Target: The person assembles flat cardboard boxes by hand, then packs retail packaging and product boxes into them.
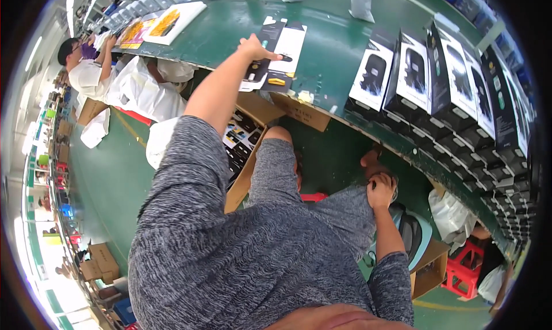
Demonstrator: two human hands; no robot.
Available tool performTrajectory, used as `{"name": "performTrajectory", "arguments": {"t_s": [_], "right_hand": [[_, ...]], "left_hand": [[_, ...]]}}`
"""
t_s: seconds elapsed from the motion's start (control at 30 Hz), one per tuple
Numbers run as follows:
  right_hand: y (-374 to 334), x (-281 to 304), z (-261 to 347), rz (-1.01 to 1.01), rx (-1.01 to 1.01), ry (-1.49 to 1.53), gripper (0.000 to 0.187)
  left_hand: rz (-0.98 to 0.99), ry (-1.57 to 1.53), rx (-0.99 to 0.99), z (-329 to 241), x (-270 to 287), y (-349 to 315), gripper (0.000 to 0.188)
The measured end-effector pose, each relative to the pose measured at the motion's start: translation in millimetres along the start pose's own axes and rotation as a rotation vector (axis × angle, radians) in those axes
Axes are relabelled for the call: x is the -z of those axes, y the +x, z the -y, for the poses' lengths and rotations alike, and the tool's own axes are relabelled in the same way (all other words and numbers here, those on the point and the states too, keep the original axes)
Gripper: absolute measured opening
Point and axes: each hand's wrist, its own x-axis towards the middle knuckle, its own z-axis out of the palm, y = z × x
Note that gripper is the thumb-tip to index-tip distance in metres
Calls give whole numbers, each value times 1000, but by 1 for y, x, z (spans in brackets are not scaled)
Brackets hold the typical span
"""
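Observation:
My left hand [256, 49] reaches out over the green table, its fingers spread and thumb stretched to the right. It lies on a flat, unfolded black and white carton [289, 49] near the table's front edge. A black printed panel [256, 71] shows under and beside the hand. My right hand [381, 191] is down at my right knee, below the table edge, with its fingers curled. A small dark spot shows between those fingers, and I cannot make out what it is.
Rows of black and white boxes [414, 77] stand stacked on the right. An open cardboard box [244, 174] of printed cartons sits by my left leg. White-framed sheets [174, 23] lie farther left, near a person in white [89, 74]. A red stool [464, 269] stands at lower right.

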Motion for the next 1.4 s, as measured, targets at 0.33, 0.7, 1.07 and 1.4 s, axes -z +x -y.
{"name": "performTrajectory", "arguments": {"t_s": [0.33,0.7,1.07,1.4], "right_hand": [[-8,33,70,276,-262,1301,42],[15,206,241,67,386,595,74],[25,271,211,-137,826,612,96],[4,319,192,12,485,200,55]], "left_hand": [[163,-1396,-453,24,37,-164,33],[281,-1454,-872,-28,-41,-314,167],[764,-1418,-1229,-52,-29,-323,144],[373,-1409,-931,-56,1,-341,101]]}}
